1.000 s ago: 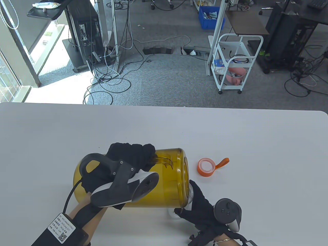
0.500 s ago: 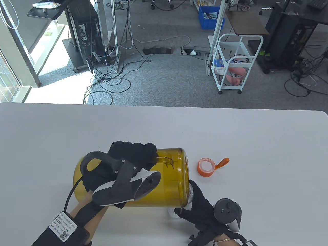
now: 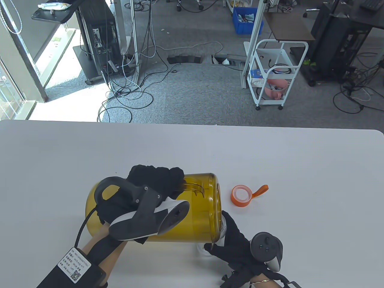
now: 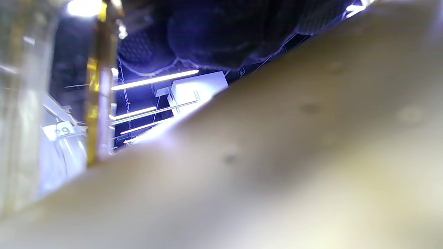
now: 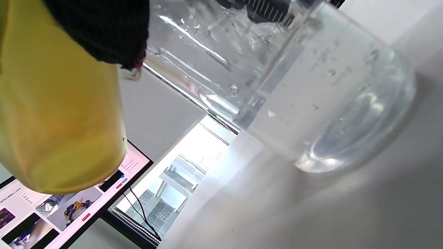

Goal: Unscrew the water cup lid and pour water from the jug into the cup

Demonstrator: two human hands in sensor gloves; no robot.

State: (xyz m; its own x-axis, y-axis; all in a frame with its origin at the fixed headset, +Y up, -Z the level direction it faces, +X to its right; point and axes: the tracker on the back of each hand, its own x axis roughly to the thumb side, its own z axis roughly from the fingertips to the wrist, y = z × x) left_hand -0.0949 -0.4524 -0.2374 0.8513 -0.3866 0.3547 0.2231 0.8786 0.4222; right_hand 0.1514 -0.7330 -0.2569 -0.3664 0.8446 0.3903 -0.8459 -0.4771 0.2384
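My left hand (image 3: 153, 183) grips the handle of the amber jug (image 3: 198, 216), which is tipped on its side with its mouth to the right, over the clear cup (image 3: 222, 229). The jug's rim hides most of the cup in the table view. My right hand (image 3: 232, 243) curls round the cup from the near right side. In the right wrist view the clear cup (image 5: 311, 90) stands on the table with water and droplets inside, the yellow jug (image 5: 59, 110) beside it. The orange cup lid (image 3: 241, 195) lies on the table, right of the jug's mouth.
The white table (image 3: 300, 168) stretches wide to the back, left and right of the hands. The lid's orange strap (image 3: 260, 191) points to the right. Beyond the far edge are a white cart (image 3: 276, 75) and floor cables.
The jug and left hand have shifted only very slightly; the right hand and cup have stayed put.
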